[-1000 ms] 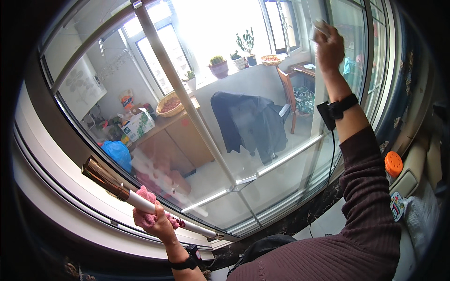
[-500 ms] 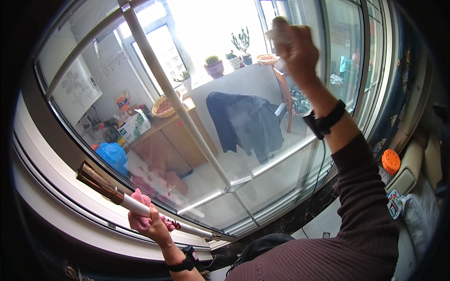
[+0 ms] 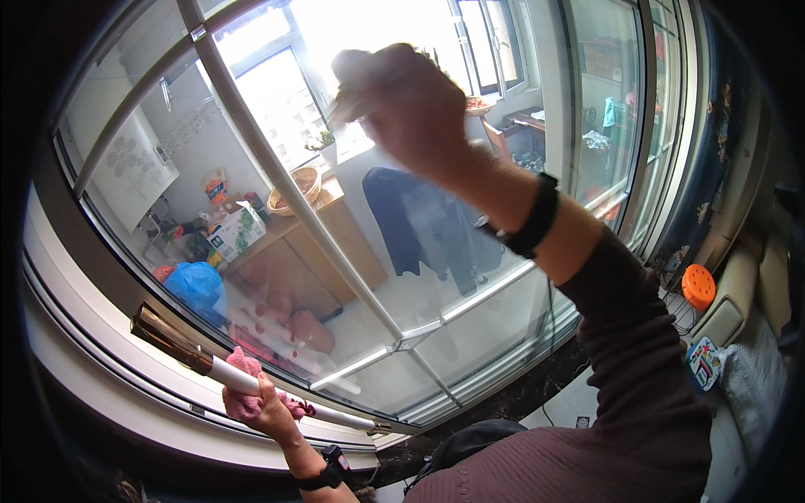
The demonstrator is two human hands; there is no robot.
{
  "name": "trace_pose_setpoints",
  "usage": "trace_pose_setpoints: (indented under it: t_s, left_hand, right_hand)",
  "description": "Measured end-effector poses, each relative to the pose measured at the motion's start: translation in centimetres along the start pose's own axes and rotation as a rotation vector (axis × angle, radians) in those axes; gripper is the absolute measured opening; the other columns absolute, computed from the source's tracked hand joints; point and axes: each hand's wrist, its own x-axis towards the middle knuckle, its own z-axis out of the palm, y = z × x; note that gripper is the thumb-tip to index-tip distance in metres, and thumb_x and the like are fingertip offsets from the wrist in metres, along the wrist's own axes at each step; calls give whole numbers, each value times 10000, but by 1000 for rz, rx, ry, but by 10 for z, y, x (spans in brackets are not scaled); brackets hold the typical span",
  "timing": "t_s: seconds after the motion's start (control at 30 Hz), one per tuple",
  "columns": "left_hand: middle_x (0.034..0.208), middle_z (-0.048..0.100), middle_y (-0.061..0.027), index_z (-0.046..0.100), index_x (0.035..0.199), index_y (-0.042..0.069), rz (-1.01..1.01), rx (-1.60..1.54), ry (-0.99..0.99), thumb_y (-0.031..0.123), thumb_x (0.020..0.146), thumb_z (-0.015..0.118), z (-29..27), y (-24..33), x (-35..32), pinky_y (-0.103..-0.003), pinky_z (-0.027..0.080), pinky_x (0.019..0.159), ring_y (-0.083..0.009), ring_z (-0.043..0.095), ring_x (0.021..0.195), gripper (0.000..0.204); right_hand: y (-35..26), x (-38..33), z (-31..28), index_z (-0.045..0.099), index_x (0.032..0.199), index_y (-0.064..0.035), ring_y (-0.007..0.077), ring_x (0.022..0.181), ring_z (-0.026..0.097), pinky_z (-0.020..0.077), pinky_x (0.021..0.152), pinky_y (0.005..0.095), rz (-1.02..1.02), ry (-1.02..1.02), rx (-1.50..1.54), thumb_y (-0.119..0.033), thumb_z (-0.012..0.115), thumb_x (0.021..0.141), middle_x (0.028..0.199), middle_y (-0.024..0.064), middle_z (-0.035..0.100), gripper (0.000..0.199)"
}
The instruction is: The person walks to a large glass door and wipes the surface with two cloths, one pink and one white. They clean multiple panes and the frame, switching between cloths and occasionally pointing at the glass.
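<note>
My left hand (image 3: 272,411) is closed on a pink cloth (image 3: 241,402) that bunches around a white bar with bronze-coloured ends (image 3: 239,375). The bar runs slantwise along the lower left frame of a glazed door. My right hand (image 3: 411,109) is raised before the glass pane (image 3: 369,251), its fingers curled and smeared by motion. Something pale shows at those fingers, too blurred to name. A white glazing bar (image 3: 293,193) crosses the pane to the left of this hand. Black bands circle both wrists.
Through the glass show a wooden cabinet (image 3: 306,251), a basket (image 3: 303,186), a blue bag (image 3: 194,287) and a dark cloth-draped chair (image 3: 419,222). On my right are a dark curtain (image 3: 713,159), an orange round lid (image 3: 698,287) and a beige seat (image 3: 729,314).
My right hand has swept left across the glass and slightly down. My left hand stays on the cloth and bar; the view has shifted slightly.
</note>
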Motion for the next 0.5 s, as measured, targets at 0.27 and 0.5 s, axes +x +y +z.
trace_pose_setpoints:
  t_s: [0.27, 0.5]
  left_hand:
    - [1134, 648, -111, 542, 1260, -51, -170, -120, 54, 27, 901, 713, 5, 21, -2, -259, 588, 677, -148, 635, 882, 405]
    - [1136, 706, -135, 595, 1220, -55, 28, 5, 49, -9, 912, 691, 5, 19, 2, -219, 553, 572, -118, 636, 796, 326]
  right_hand:
    - [12, -4, -11, 720, 1069, -255, 168, 925, 675, 581, 787, 319, -6, -92, 137, -179, 740, 856, 974, -55, 679, 227]
    - [153, -68, -107, 671, 1300, -147, 263, 972, 695, 602, 828, 375, 502, -116, -452, -172, 767, 914, 1096, 103, 659, 398]
